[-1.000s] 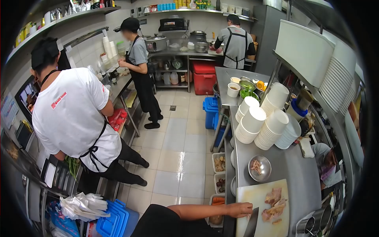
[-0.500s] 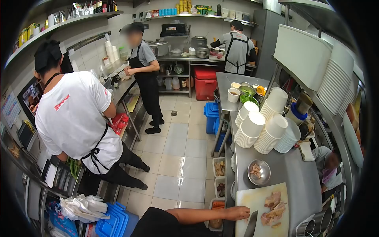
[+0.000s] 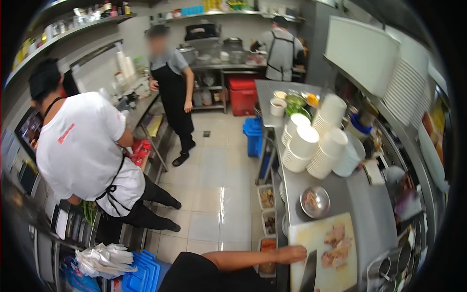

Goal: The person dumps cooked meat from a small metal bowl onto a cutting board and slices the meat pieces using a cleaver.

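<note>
My left hand reaches in from a black sleeve and is closed, over the left edge of a white cutting board. Whatever its fingers may hold is too small to make out. Just right of its fingertips is a knife blade, pointing up from the bottom edge of the head view; its handle is hidden below the frame. My right hand is out of view. Pieces of raw, pale pink chicken meat lie on the board right of the blade. Above the board stands a metal bowl with cut meat pieces inside.
Stacked white containers stand on the steel counter beyond the bowl. Bins of food sit below its left side. Across the aisle a person in a white shirt works; another person stands farther back, and one at the rear.
The view has shifted slightly and blurred. The person in the black apron across the aisle has turned and lowered one arm. My left hand stays beside the blade.
</note>
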`<action>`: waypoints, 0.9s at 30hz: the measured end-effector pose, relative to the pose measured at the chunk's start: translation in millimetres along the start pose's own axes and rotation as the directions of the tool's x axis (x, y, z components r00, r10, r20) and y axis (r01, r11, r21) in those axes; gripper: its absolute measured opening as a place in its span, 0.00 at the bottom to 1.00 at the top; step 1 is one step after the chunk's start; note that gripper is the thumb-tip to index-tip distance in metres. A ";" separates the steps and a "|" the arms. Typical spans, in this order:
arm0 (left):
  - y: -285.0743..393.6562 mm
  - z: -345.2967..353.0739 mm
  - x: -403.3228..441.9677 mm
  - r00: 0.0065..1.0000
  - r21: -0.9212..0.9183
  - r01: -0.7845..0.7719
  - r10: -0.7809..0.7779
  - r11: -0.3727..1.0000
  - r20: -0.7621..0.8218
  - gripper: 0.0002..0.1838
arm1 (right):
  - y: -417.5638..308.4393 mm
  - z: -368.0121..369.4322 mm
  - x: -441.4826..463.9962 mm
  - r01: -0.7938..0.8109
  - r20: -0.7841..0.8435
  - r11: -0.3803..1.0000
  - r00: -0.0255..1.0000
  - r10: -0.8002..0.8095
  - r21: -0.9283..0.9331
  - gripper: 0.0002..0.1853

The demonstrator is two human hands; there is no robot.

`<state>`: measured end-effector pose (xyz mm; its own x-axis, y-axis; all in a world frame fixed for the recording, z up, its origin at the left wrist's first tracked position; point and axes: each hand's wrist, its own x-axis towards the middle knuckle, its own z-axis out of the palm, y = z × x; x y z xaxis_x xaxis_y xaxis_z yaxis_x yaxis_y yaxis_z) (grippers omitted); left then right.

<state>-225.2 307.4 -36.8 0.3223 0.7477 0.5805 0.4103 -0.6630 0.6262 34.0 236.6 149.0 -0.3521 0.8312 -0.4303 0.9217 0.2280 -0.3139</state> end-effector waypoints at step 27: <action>19.0 -24.9 21.8 0.992 -0.004 0.129 -0.129 0.992 -0.001 0.06 | -30.6 -20.7 0.8 -0.077 0.223 0.997 0.972 0.068 0.028 0.07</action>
<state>-231.6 310.2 0.7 0.2662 0.8268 0.4954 0.4448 -0.5614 0.6979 8.9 240.7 175.8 -0.3157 0.7108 -0.6286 0.9410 0.1493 -0.3038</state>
